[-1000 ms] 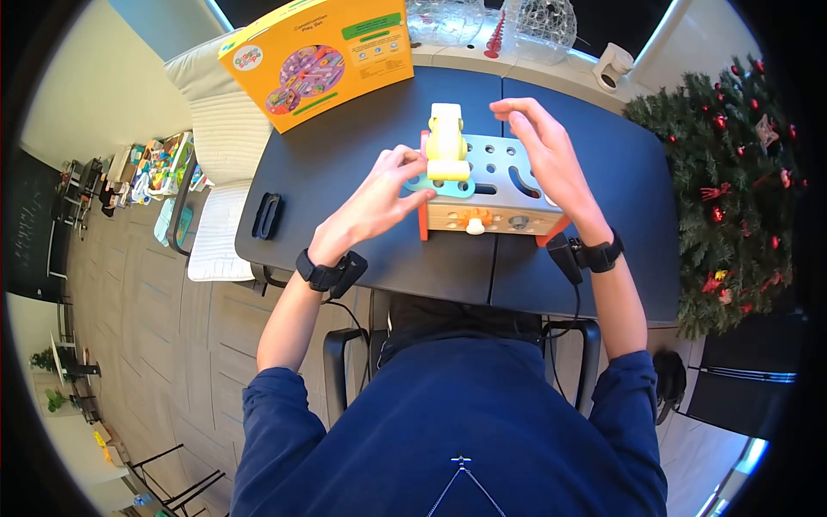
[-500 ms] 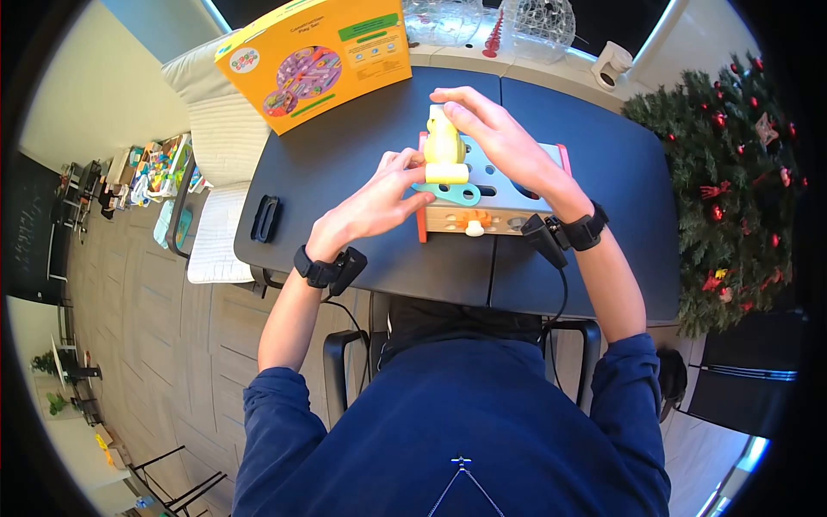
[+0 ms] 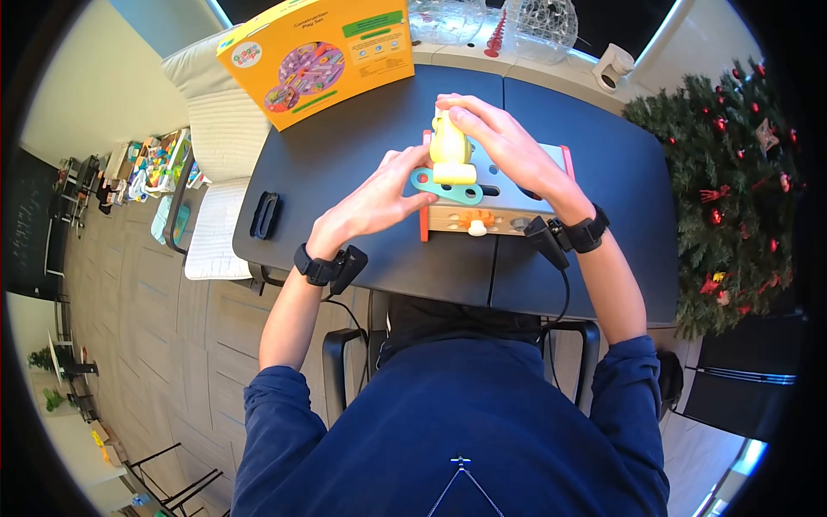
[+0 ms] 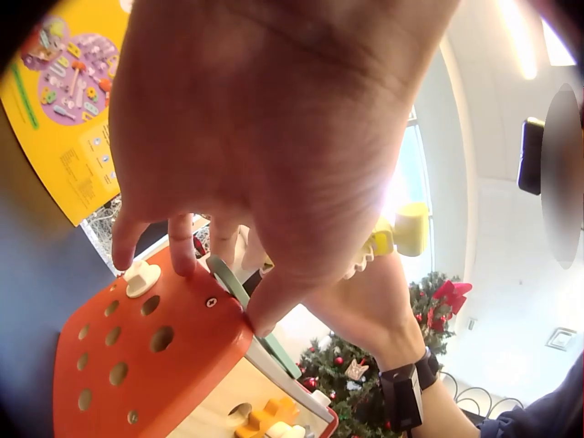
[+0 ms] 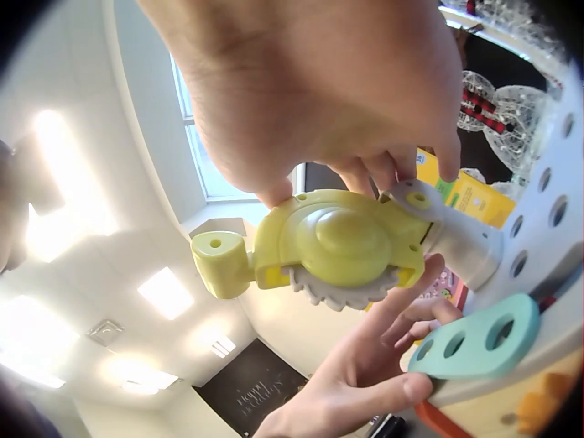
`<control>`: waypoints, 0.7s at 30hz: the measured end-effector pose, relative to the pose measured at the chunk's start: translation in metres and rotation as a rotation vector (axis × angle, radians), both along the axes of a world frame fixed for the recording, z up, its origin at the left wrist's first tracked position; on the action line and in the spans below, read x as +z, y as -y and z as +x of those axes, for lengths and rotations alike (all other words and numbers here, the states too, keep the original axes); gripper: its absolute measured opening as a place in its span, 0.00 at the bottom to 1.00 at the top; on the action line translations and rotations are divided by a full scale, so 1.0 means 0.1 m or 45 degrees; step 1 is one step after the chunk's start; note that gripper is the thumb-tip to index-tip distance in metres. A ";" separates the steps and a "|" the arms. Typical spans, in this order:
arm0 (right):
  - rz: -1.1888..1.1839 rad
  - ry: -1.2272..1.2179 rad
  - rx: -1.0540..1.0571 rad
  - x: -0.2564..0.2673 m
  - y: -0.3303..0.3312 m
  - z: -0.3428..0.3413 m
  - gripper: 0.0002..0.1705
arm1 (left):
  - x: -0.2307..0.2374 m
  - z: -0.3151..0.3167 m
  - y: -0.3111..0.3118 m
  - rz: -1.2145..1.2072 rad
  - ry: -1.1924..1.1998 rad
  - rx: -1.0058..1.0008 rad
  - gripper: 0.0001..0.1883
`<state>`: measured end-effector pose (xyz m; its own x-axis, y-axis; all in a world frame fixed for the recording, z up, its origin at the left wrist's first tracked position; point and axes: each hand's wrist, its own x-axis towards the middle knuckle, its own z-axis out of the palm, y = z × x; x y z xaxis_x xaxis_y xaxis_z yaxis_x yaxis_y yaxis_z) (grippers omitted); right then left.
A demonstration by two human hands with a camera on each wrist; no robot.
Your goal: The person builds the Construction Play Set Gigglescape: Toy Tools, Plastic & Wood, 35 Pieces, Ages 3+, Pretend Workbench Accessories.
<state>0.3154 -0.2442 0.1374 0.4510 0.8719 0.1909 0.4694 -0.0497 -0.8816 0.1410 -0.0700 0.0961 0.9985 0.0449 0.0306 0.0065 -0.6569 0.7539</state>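
The yellow toy saw (image 3: 450, 146) with a grey toothed blade is above the left part of the toy workbench (image 3: 517, 159), its grey end near the perforated top in the right wrist view. My right hand (image 3: 508, 142) holds the saw from above, thumb and fingertips on its yellow body (image 5: 342, 237). A teal strip with holes (image 3: 446, 187) lies at the bench's front left edge. My left hand (image 3: 370, 191) grips the strip's left end, thumb at the front edge (image 4: 274, 306); its other fingers are beside the red side panel (image 4: 155, 338) and partly hidden.
A yellow play-set box (image 3: 319, 65) stands at the back left of the dark table (image 3: 345, 146). A black holder (image 3: 266, 215) lies near the left edge. An orange gear (image 3: 476, 217) is on the bench's front. A decorated tree (image 3: 724, 198) stands to the right.
My right hand has moved left from beside the bench's top onto the saw. The saw has shifted slightly, and the teal strip has turned a little under my left hand.
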 end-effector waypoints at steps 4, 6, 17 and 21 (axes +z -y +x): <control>0.028 0.109 0.044 -0.07 0.02 -0.01 0.35 | -0.10 -0.05 -0.04 -0.319 0.021 0.004 0.42; 0.051 0.203 0.072 -0.14 0.04 0.01 0.36 | -0.11 -0.13 -0.05 -0.368 0.038 0.057 0.45; 0.034 0.466 0.135 -0.19 0.07 -0.03 0.42 | -0.33 -0.65 -0.43 -0.191 0.029 0.482 0.44; 0.032 0.411 0.106 -0.13 0.07 -0.01 0.37 | -0.71 -0.96 -0.81 0.205 0.079 0.796 0.41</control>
<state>0.3140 -0.2514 0.1239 0.2912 0.8965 0.3339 0.7261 0.0202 -0.6873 0.0450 0.0111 0.0255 0.7816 0.6073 0.1425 0.3838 -0.6482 0.6577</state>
